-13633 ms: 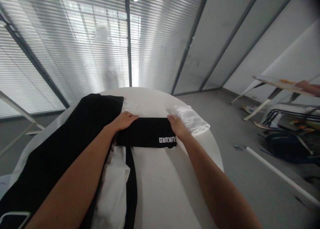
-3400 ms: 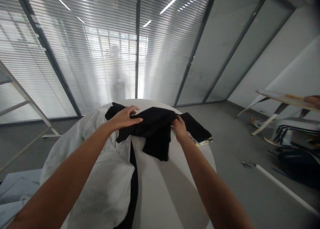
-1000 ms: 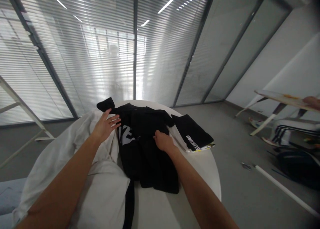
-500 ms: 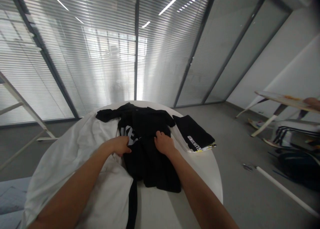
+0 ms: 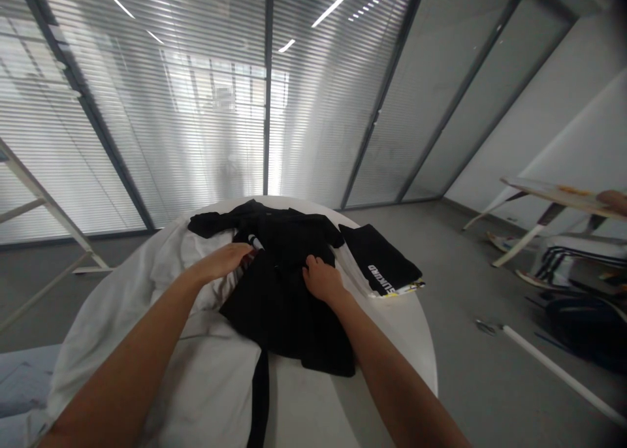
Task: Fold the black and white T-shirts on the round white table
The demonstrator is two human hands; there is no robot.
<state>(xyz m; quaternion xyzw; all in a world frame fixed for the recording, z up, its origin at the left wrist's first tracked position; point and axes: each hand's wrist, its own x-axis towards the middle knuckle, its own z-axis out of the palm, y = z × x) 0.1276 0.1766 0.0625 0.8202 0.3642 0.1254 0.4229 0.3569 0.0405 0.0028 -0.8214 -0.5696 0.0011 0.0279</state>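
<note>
A black T-shirt (image 5: 289, 311) lies spread on a round white table, its sleeves toward the far edge and its lower part toward me. My left hand (image 5: 228, 262) is closed on the shirt's left side, with the fingertips partly hidden by the fabric. A bit of white print shows beside those fingers. On the shirt's right half rests my right hand (image 5: 322, 279), its fingers curled into the cloth. Under and left of the shirt spreads a rumpled white cloth (image 5: 206, 376), with a black strip (image 5: 259, 399) hanging along its near edge.
Right of the shirt lies a folded black garment (image 5: 382, 255) with white lettering, on the white table (image 5: 406, 343). Farther right are a wooden-topped table (image 5: 553, 192), a dark bag (image 5: 582, 327) and a white pole (image 5: 558, 369) on the floor. A blinded glass wall (image 5: 313, 121) stands behind.
My left hand has moved up and slightly left with the shirt's edge. The left side of the shirt now fans out leftward, covering most of the print. My right hand stays in place.
</note>
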